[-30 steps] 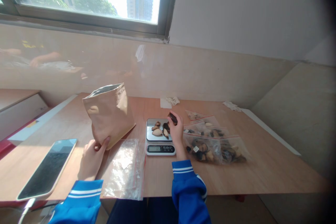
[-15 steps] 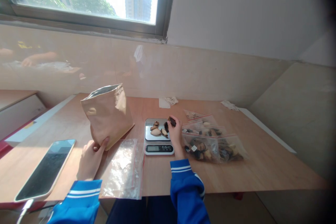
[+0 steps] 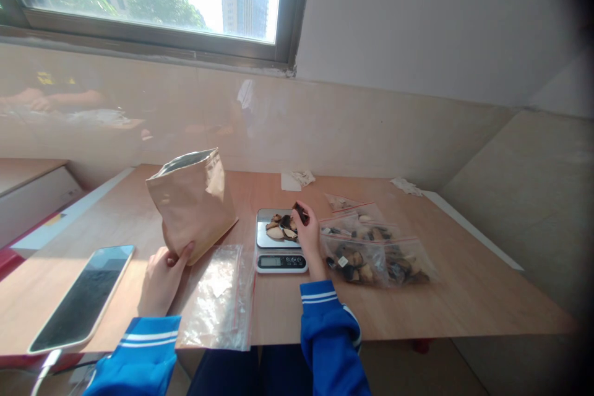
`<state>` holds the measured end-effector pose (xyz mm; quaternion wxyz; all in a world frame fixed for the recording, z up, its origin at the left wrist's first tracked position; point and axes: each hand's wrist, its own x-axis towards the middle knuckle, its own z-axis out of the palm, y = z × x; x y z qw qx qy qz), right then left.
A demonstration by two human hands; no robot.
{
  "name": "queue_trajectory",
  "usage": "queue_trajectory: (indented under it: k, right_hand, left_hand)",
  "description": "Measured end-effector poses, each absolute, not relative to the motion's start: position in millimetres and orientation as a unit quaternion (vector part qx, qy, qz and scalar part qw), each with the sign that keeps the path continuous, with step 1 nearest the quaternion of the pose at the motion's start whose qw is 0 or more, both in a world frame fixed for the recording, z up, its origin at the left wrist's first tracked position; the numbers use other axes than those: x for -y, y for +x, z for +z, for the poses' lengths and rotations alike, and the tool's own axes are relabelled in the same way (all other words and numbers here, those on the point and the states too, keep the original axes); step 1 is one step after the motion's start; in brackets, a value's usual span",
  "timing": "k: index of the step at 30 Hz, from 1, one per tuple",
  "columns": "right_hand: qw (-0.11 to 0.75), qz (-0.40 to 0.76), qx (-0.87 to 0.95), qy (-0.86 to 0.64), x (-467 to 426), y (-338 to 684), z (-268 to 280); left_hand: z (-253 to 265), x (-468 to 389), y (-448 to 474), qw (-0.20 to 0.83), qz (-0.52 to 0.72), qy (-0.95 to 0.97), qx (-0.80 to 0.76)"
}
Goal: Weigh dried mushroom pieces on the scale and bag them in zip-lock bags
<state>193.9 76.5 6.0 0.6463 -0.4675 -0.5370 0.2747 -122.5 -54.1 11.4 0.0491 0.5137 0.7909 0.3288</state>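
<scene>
A brown kraft pouch stands tilted with its mouth open at the top. My left hand pinches its lower front edge. Over the right side of a small digital kitchen scale, my right hand is closed on a dark dried piece, perhaps dried mushroom. Several brown and pale dried slices lie on the scale's metal plate, with dark pieces among them beside my fingers. The digits on the display are too small to read.
Clear zip bags of dried pieces lie right of the scale. Flat clear plastic bags rest in front of the pouch. A phone with a white cable is at the left. Crumpled paper lies near the wall.
Dark dried material has come onto the plate among the slices. My right hand has shifted slightly left, still holding a dark piece. The pouch has moved a touch to the right.
</scene>
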Motion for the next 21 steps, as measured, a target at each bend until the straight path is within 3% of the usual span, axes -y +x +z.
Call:
queue_trajectory:
  k: [21]
  right_hand:
    - [0.708, 0.328, 0.407, -0.475, -89, 201, -10]
  left_hand:
    - [15, 55, -120, 0.046, 0.321, 0.518, -0.791]
